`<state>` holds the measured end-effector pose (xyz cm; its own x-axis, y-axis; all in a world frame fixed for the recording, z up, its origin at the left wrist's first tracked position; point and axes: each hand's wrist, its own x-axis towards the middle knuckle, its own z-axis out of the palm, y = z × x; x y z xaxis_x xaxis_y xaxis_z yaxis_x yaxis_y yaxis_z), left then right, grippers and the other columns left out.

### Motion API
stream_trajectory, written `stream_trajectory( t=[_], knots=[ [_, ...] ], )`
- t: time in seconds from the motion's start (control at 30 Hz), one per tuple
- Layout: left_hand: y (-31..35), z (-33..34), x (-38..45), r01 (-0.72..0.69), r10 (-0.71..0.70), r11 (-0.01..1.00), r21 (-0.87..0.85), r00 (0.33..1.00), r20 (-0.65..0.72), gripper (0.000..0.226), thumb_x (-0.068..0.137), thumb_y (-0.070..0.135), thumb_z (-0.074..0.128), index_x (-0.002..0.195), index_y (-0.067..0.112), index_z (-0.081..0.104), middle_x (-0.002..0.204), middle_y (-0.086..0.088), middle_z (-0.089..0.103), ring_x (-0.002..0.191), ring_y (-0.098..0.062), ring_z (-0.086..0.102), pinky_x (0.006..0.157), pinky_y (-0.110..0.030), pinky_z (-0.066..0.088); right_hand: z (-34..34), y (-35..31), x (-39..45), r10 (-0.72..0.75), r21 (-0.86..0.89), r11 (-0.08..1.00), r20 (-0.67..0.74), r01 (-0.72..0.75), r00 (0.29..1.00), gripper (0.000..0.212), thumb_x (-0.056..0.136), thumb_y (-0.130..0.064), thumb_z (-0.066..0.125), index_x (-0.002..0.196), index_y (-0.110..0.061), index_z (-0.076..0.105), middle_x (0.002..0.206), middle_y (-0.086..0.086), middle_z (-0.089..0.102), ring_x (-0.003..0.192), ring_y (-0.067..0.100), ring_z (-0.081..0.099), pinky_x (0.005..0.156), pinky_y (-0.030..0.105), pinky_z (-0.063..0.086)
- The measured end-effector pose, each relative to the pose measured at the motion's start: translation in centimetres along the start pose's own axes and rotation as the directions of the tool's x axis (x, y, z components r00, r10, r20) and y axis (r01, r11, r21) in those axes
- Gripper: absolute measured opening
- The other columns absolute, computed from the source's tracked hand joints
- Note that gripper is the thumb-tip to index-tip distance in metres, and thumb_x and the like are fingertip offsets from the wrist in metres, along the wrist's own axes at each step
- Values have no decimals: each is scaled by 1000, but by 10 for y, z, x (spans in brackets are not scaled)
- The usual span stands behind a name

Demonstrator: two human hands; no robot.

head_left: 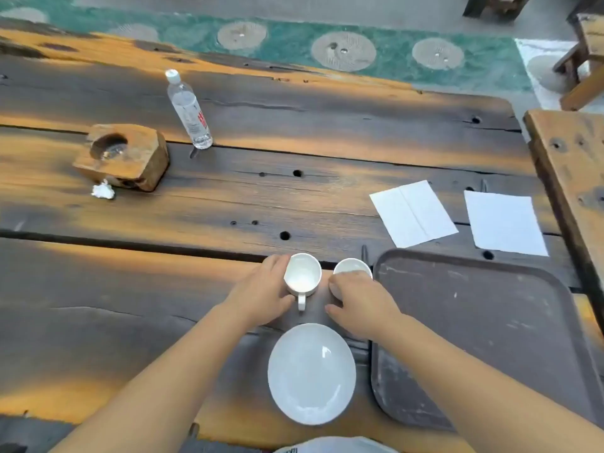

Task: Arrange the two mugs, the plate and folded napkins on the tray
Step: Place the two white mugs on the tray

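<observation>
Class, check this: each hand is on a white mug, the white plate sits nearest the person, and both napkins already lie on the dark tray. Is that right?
One detail is wrong. In the head view both napkins lie on the wooden table beyond the tray, which holds nothing. The rest stands: left hand on one mug, right hand on the other mug, plate nearest.

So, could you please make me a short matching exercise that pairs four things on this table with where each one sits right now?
Things:
1. water bottle
2. plate
3. tray
4. crumpled tissue

Places:
A. nearest the person, between the two forearms
B. far left, standing upright beyond the wooden block
C. right of the mugs, with nothing on it
D. lying just in front of the wooden block

Pairs: 1-B, 2-A, 3-C, 4-D
</observation>
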<state>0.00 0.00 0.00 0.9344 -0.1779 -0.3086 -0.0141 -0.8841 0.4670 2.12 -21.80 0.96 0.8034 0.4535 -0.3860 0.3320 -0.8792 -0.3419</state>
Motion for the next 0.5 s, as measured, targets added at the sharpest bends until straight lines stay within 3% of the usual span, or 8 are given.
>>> stream_trajectory(
  t=[0.1, 0.17, 0.37, 0.5],
  knots=[
    [-14, 3, 14, 2, -2, 1000, -3, 997, 82, 89, 80, 28, 69, 151, 26, 15, 153, 2, 26, 131, -24, 44, 92, -41, 48, 8, -7, 25, -38, -90, 995, -91, 30, 995, 42, 81, -41, 61, 116, -19, 53, 125, -1, 56, 125, 25, 41, 102, 39, 33],
    [-21, 7, 25, 0, 1, 1000, -9, 990, 141, 94, 79, 27, 70, 152, 23, 12, 156, 2, 23, 133, -23, 42, 96, -43, 47, 11, -12, 38, 3, -92, 996, -95, -12, 995, 54, 79, -38, 63, 129, -21, 47, 136, -3, 49, 134, 23, 31, 106, 41, 24],
    [-27, 18, 47, -18, 32, 997, -77, 981, 191, 99, 76, 32, 74, 153, 24, 12, 158, 4, 24, 133, -21, 44, 99, -42, 46, 26, -13, 66, 46, -190, 981, 3, -45, 999, 72, 76, -33, 64, 140, -20, 33, 133, -4, 54, 129, 22, 36, 99, 48, 22],
    [-30, 21, 55, -6, 23, 997, -80, 978, 209, 100, 78, 41, 73, 154, 23, 12, 160, 3, 23, 134, -22, 44, 101, -40, 44, 34, -13, 76, 68, -150, 986, -30, -72, 997, 73, 75, -54, 64, 135, -22, 37, 125, -5, 61, 122, 23, 45, 93, 49, 27]
  ],
)
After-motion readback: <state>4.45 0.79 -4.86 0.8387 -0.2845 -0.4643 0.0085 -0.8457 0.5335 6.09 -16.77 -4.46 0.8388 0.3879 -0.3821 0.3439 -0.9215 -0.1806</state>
